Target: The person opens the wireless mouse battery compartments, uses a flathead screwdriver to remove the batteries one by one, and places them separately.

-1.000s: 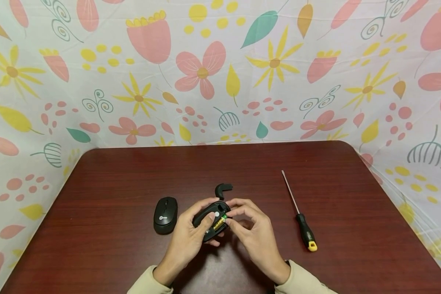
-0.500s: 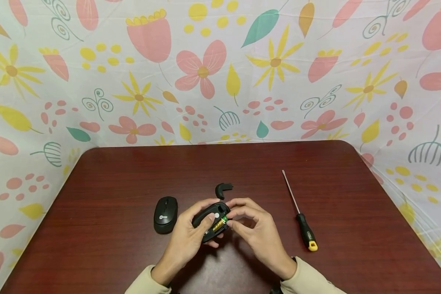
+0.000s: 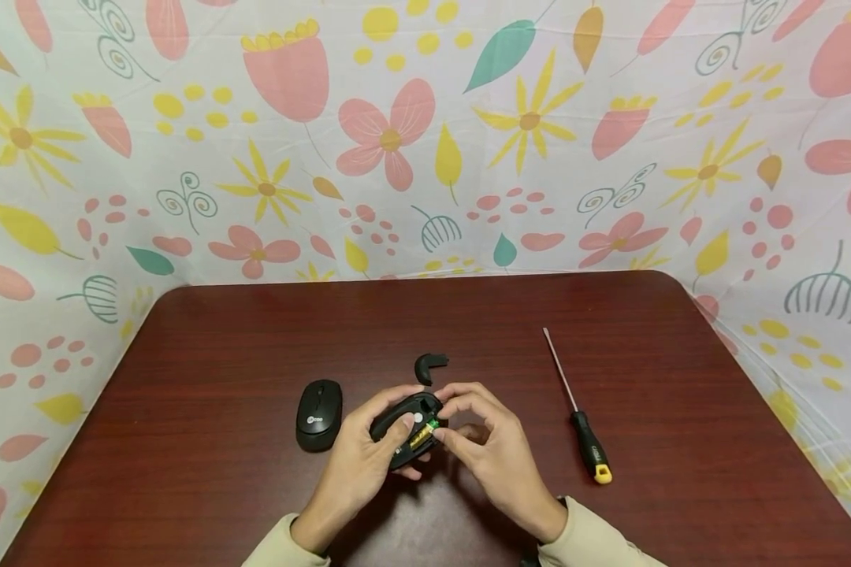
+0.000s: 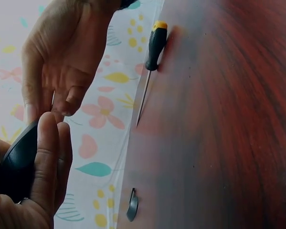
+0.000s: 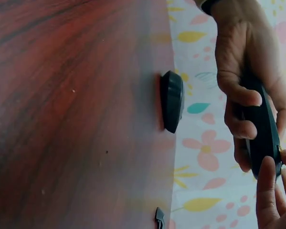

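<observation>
My left hand [image 3: 369, 437] holds a black computer mouse [image 3: 390, 417] with its underside up, the thumb lying across it. A gold-and-green battery [image 3: 423, 433] sits in the mouse's exposed battery compartment. At the green end of that battery, my right hand [image 3: 492, 441] pinches with thumb and forefinger. The right wrist view shows fingers of the right hand [image 5: 271, 195] against the end of the mouse [image 5: 259, 124]. Just beyond the hands lies a curved black battery cover [image 3: 425, 367], off the mouse.
A second black mouse [image 3: 319, 416] stands upright on the table, left of the hands. To the right lies a screwdriver [image 3: 587, 437] with a black and yellow handle, its shaft pointing away. A flower-patterned cloth [image 3: 390, 197] hangs behind the dark red table [image 3: 255, 323].
Both hands stay almost in place around the mouse. The battery's green end has shifted slightly under the right fingertips, and the right forearm has moved a little.
</observation>
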### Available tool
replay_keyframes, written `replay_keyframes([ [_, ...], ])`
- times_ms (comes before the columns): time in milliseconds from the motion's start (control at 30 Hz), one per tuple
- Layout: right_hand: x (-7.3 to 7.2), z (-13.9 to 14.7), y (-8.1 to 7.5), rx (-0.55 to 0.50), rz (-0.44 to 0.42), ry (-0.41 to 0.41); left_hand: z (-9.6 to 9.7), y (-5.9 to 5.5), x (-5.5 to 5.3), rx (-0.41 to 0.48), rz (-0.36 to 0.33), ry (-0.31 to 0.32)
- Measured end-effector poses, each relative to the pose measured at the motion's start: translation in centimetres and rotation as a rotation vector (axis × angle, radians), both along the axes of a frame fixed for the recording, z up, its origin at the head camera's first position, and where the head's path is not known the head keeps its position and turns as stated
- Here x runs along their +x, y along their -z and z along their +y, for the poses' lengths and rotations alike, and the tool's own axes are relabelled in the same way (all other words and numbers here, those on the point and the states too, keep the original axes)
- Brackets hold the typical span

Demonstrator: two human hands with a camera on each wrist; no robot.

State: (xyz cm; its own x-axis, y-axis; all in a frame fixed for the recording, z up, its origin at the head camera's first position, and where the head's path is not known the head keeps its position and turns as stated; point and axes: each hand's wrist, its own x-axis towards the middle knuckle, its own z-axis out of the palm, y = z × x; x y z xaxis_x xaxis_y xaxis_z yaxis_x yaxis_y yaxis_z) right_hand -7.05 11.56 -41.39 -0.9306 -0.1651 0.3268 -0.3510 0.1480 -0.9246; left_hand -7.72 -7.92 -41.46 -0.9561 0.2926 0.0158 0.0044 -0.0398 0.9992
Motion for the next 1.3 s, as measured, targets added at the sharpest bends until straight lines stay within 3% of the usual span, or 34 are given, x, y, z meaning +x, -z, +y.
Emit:
replay_keyframes([
  [167, 0.13, -0.02, 0.01, -0.029, 0.002, 0.024, 0.08, 0.00, 0.05, 0.002, 0.014, 0.004],
  [400, -0.09, -0.05, -0.19, -0.133, -0.124, -0.011, 0.19, 0.03, 0.00, 0.004, 0.019, -0.007],
  [533, -0.09, -0.15, -0.21, -0.172, -0.152, -0.008, 0.26, 0.03, -0.01, 0.000, 0.021, -0.011],
  [700, 0.13, -0.34, -0.09, -0.211, -0.136, 0.044, 0.38, 0.04, 0.00, 0.012, 0.021, -0.013],
  [900, 0.41, -0.25, 0.14, -0.140, -0.071, 0.100, 0.38, 0.03, -0.05, 0.028, 0.031, -0.019],
  [1167, 0.32, -0.23, 0.04, -0.192, -0.192, 0.038, 0.31, 0.14, -0.07, 0.018, 0.019, -0.028],
  [1300, 0.26, -0.20, -0.03, -0.194, -0.197, 0.019, 0.28, 0.19, -0.04, 0.010, 0.013, -0.037],
])
